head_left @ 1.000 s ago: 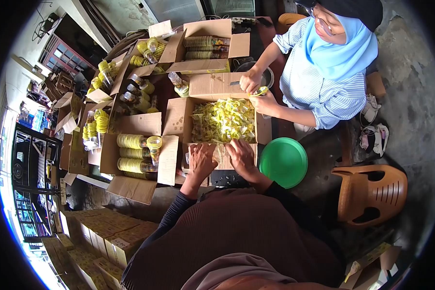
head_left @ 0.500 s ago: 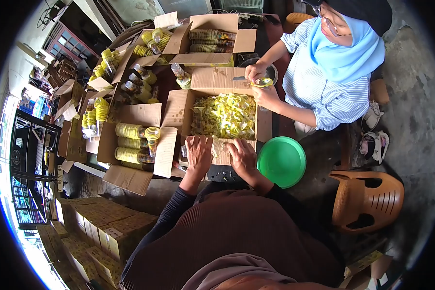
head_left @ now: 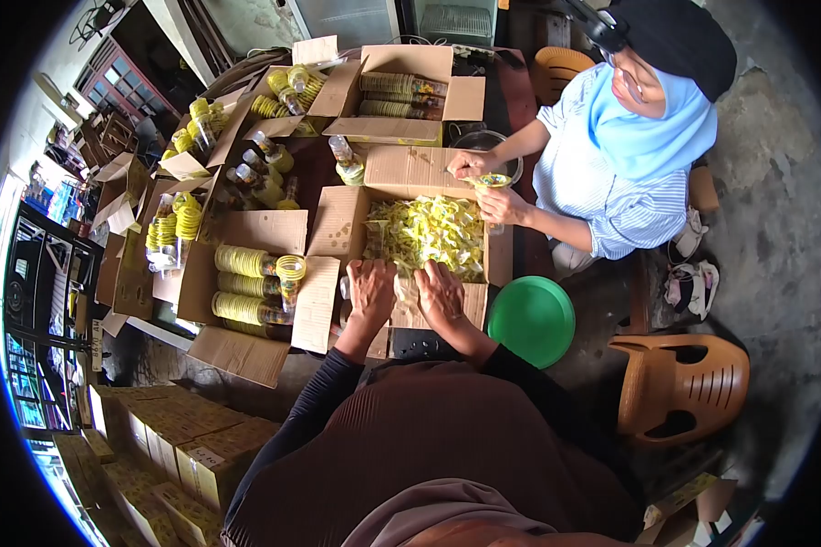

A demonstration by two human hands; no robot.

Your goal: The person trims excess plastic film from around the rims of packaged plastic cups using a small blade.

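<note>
An open cardboard box (head_left: 336, 219) in front of me holds a heap of small yellow-and-clear pieces (head_left: 426, 234) that look like little packets. At its near edge, my left hand (head_left: 370, 290) has its fingers bent down over the contents. Close beside it, my right hand (head_left: 441, 299) curls its fingers at the same edge. Between the two hands shows a pale, see-through thing (head_left: 406, 290), too blurred to name. The fingertips of both hands are mostly hidden.
Opposite right, a person (head_left: 611, 173) handles a small yellow item. A green basin (head_left: 531, 321) stands right of the box, and a brown plastic chair (head_left: 684, 387) beyond it. Boxes of yellow-stacked clear containers (head_left: 246, 284) fill the left. Stacked cartons (head_left: 178, 424) stand lower left.
My right hand has come closer to my left, and both reach slightly further over the box's near edge. The view has shifted a little. The other person's hands have moved slightly.
</note>
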